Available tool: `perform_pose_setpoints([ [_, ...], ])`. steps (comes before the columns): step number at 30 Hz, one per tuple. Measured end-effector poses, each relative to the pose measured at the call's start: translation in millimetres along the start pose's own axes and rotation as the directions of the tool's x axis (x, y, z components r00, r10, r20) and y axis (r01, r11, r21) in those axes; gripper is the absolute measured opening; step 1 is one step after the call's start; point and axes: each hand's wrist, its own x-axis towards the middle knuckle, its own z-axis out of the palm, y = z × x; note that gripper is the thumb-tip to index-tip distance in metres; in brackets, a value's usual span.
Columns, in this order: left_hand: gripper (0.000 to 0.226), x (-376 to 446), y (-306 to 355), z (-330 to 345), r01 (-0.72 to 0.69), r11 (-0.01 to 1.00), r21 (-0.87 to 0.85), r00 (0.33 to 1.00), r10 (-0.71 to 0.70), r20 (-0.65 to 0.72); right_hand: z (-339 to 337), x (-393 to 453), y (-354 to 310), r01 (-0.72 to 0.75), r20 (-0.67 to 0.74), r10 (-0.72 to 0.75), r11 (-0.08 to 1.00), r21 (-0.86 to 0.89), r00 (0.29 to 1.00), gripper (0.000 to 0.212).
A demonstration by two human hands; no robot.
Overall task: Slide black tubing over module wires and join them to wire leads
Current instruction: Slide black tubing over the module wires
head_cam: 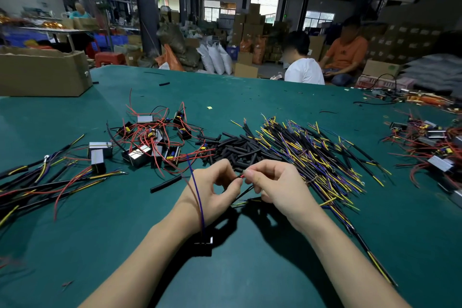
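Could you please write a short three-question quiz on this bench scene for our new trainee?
1. True or false: both hands pinch at a red wire between their fingertips.
2. The pile of loose tubing lies: A) beyond the hands, B) inside the box, C) on the floor.
3. Fill in: a blue wire crosses the ____ hand down to a module below the wrist.

Key:
1. True; the left hand and right hand meet there.
2. A
3. left
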Motion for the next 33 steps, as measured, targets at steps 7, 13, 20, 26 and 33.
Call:
perform_pose_setpoints([
  [7, 0.022, 0.7, -0.5, 2.4, 0.177, 0.982, -0.070, 0.975, -0.166, 0.147, 1.9, 0.5, 3.1, -0.024, -0.068, 0.025, 0.999, 0.021, 0.997, 0.016],
  [13, 0.012, 1.2, -3.5, 4.6, 0.203, 0.975, -0.088, 0.976, -0.195, 0.094, -8.2, 11.8, -0.3, -0.029, -0.077, 0.036, 0.995, 0.100, 0.996, 0.009],
  [20, 0.012, 1.9, -6.8, 4.0, 0.267, 0.937, -0.227, 0.963, -0.255, 0.083, -24.0, 51.5, 6.6, 0.042, -0.053, -0.118, 0.686, -0.726, 0.992, 0.009],
  [26, 0.013, 2.1, -5.4, 0.5, 0.298, 0.919, -0.258, 0.954, -0.277, 0.116, -14.3, 62.7, 10.9, 0.101, 0.069, -0.106, 0.335, -0.937, 0.992, 0.022],
  [33, 0.013, 3.7, -6.4, -3.7, 0.318, 0.902, -0.290, 0.948, -0.309, 0.081, -12.3, 75.3, 12.5, 0.339, 0.338, -0.136, -0.020, -0.941, 0.931, 0.014],
])
